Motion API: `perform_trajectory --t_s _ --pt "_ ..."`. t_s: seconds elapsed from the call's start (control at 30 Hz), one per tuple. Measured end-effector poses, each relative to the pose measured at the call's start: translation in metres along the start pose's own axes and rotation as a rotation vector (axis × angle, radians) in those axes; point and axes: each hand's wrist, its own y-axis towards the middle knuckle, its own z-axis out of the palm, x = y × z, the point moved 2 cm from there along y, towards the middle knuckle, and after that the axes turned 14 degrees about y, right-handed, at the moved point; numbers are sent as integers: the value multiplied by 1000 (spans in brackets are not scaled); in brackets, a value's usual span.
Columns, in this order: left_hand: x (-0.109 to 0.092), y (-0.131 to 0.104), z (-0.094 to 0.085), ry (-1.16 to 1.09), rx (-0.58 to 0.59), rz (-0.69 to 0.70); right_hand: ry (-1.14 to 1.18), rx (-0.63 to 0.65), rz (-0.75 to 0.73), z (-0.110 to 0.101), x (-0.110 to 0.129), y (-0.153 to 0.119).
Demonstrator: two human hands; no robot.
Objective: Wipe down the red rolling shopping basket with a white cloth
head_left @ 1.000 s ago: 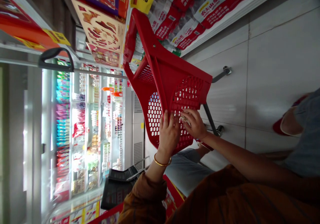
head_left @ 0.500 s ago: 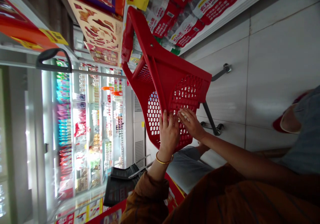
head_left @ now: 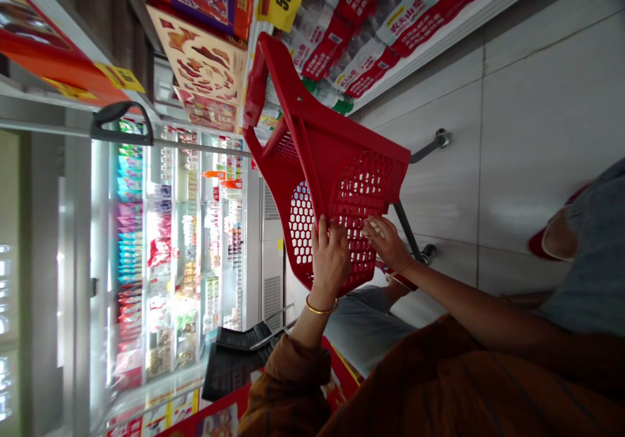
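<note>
A red plastic shopping cart (head_left: 342, 127) with honeycomb holes stands in front of me; the view is turned on its side. My left hand (head_left: 331, 258), with a gold bangle (head_left: 321, 305) on the wrist, lies over the cart's near rim, fingers bent over it. Beside it, to the right, my right hand (head_left: 388, 243) is held against the perforated side with its fingers curled together. Pale spots show at those fingers; whether they are nails or a small thing is unclear.
Red-labelled water bottles (head_left: 364, 66) and patterned boxes (head_left: 200, 66) line the shelf at the top. A lit fridge (head_left: 166, 254) fills the left. Below it sits a black bin-like object (head_left: 234, 362). Denim-clad legs (head_left: 361, 323) and red shoes (head_left: 541, 238) show above the tiled floor (head_left: 527, 131).
My right hand has shifted a little to the right, away from my left hand, which keeps its place on the rim. The view has moved slightly, and a red shoe under the cart shows more.
</note>
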Motion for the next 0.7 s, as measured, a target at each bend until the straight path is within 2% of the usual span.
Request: perform_trajectory --t_s 0.23,0.37,0.53,0.7 --pt "0 -1 2 7 -35 -8 72 -64 -15 -2 3 3" --pt "0 -1 2 -11 -72 -11 91 -92 -36 -1 25 24" --pt "-2 0 0 -20 -92 -5 196 -63 -133 4 52 48" --pt "-2 0 -4 -17 -73 -5 197 -61 -109 10 48 45"
